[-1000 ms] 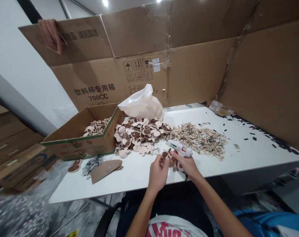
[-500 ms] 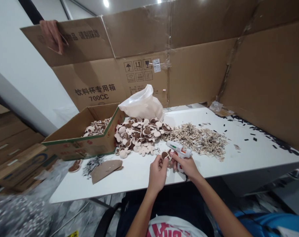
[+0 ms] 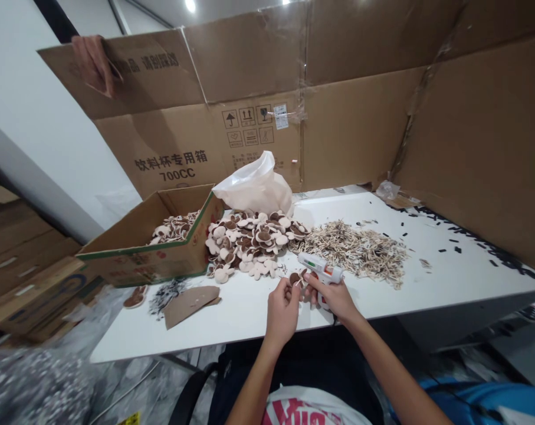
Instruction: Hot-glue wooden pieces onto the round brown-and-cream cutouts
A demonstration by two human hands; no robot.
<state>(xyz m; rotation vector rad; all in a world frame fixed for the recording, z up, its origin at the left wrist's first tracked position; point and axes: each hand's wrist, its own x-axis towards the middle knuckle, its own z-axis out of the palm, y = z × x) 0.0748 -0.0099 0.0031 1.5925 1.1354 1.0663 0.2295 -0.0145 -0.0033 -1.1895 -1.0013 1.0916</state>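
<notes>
Our left hand (image 3: 282, 311) pinches a piece (image 3: 295, 278); our right hand (image 3: 337, 300) grips the glue gun (image 3: 317, 264). We seem to be joining parts; next calls for a steady hold.

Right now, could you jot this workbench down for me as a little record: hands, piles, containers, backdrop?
Left hand: pinching a small brown-and-cream piece
Right hand: holding a white glue gun, close to the left hand
Middle pile: brown and cream flat pieces
Right pile: thin pale strips
Open carton: left of the middle pile, similar pieces inside
White bag: behind the middle pile
Backdrop: cardboard wall; another person's hand at its upper left edge
</notes>
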